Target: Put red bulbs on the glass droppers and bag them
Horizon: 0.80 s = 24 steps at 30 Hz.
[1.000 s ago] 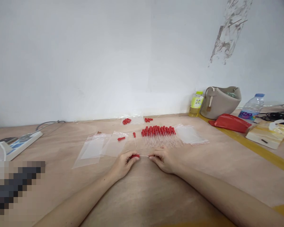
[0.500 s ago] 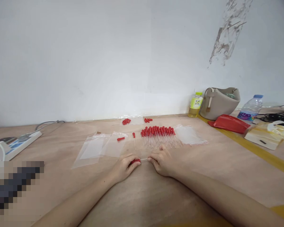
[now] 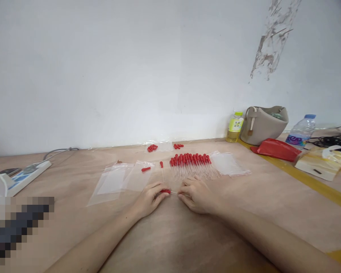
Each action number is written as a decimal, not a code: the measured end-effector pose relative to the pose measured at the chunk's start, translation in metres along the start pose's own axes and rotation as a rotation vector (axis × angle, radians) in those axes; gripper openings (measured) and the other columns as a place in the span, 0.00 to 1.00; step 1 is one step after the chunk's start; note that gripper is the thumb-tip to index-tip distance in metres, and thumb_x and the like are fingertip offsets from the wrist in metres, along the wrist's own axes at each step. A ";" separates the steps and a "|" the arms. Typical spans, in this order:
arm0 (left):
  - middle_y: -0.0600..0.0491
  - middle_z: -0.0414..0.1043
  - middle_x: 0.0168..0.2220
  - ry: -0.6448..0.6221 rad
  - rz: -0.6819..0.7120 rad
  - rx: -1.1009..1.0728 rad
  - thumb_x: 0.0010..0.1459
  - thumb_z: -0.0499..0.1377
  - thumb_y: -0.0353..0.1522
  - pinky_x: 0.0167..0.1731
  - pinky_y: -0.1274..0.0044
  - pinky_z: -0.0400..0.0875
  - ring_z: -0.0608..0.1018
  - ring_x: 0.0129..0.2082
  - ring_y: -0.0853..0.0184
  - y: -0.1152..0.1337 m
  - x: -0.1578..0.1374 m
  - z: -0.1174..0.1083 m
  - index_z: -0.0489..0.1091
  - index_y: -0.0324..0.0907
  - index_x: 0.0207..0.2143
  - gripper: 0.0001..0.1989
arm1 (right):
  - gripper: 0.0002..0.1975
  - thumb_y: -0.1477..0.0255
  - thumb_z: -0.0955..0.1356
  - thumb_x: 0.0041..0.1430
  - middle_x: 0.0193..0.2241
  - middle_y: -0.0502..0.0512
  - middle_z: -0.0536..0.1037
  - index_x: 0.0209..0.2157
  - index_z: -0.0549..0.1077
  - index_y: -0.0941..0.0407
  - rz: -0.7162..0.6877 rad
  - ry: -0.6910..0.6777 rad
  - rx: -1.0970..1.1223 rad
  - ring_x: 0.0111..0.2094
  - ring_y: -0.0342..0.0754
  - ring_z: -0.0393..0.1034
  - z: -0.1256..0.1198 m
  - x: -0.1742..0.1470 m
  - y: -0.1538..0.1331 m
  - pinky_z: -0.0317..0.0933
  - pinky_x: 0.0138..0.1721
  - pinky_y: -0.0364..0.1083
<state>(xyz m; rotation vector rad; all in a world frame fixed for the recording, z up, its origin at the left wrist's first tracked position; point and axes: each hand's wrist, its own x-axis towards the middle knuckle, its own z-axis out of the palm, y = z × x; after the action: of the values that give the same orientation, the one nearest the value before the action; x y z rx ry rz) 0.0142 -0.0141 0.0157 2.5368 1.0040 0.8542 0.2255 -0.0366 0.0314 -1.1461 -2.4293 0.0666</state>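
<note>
The left hand (image 3: 150, 199) grasps a red bulb (image 3: 166, 191) between the thumb and the fingers, and the end of this bulb shows just beyond the thumb tip. From the bulb a thin clear tube (image 3: 174, 193) goes to the right hand (image 3: 197, 195), which pinches its other part with the thumb and the fingers, so that only a short piece of the tube is visible between the two hands. How far the tube enters the bulb, I cannot tell, because the left fingers cover the joint. The bulb and tube lie almost level, close above the wooden table (image 3: 159, 239) or on it; this also I cannot tell. Behind the right hand there is a dense row of finished droppers (image 3: 191, 159), with their red ends toward the wall (image 3: 102, 76) and their clear tubes toward the person. One single dropper (image 3: 161, 165) lies to the left of this row, apart from it, and further left a loose red bulb (image 3: 146, 169) rests on the clear plastic bags (image 3: 110, 184). Near the wall are two small heaps of red bulbs, the left heap (image 3: 152, 148) and the right heap (image 3: 178, 146). More plastic bags (image 3: 230, 163) lie to the right of the row. At the far right stand a bottle with yellow-green cap (image 3: 234, 128) and a grey bag (image 3: 263, 127), and a red pouch (image 3: 277, 149) lies in front of this bag. On the left side is a white power strip (image 3: 31, 178).
</note>
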 end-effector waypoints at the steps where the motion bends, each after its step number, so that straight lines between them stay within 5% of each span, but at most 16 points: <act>1: 0.51 0.69 0.39 0.028 0.002 0.022 0.57 0.50 0.35 0.41 0.74 0.63 0.70 0.39 0.66 -0.003 0.001 -0.004 0.67 0.44 0.41 0.11 | 0.10 0.70 0.61 0.54 0.28 0.53 0.74 0.28 0.73 0.55 0.038 0.002 0.010 0.32 0.45 0.64 -0.001 0.001 0.002 0.50 0.35 0.45; 5: 0.50 0.67 0.41 0.207 -0.120 0.190 0.55 0.52 0.35 0.44 0.70 0.61 0.68 0.43 0.62 -0.028 0.004 -0.024 0.67 0.44 0.40 0.11 | 0.12 0.70 0.60 0.52 0.19 0.50 0.71 0.21 0.71 0.57 0.294 -0.008 0.181 0.22 0.41 0.63 0.001 0.014 0.020 0.50 0.24 0.40; 12: 0.50 0.68 0.38 0.192 -0.375 0.374 0.51 0.53 0.37 0.43 0.69 0.62 0.69 0.42 0.59 -0.069 0.000 -0.046 0.69 0.43 0.36 0.11 | 0.13 0.68 0.62 0.49 0.22 0.55 0.73 0.18 0.70 0.57 0.598 0.046 0.086 0.26 0.46 0.67 0.027 0.074 0.018 0.52 0.25 0.41; 18: 0.50 0.68 0.38 0.175 -0.385 0.406 0.51 0.54 0.37 0.42 0.71 0.63 0.70 0.41 0.60 -0.079 -0.005 -0.040 0.69 0.44 0.36 0.11 | 0.12 0.65 0.61 0.51 0.29 0.57 0.76 0.27 0.73 0.55 0.648 0.049 -0.019 0.34 0.51 0.69 0.054 0.106 0.007 0.54 0.37 0.48; 24: 0.49 0.67 0.39 0.178 -0.436 0.387 0.51 0.53 0.36 0.40 0.72 0.64 0.70 0.40 0.60 -0.076 -0.002 -0.038 0.68 0.43 0.38 0.13 | 0.13 0.66 0.59 0.54 0.30 0.56 0.76 0.29 0.72 0.55 0.634 0.039 -0.109 0.35 0.50 0.68 0.051 0.104 0.018 0.50 0.38 0.48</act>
<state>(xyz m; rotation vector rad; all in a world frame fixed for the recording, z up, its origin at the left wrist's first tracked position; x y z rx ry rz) -0.0514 0.0407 0.0102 2.4010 1.8499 0.8250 0.1597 0.0597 0.0205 -1.9034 -1.9637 0.1060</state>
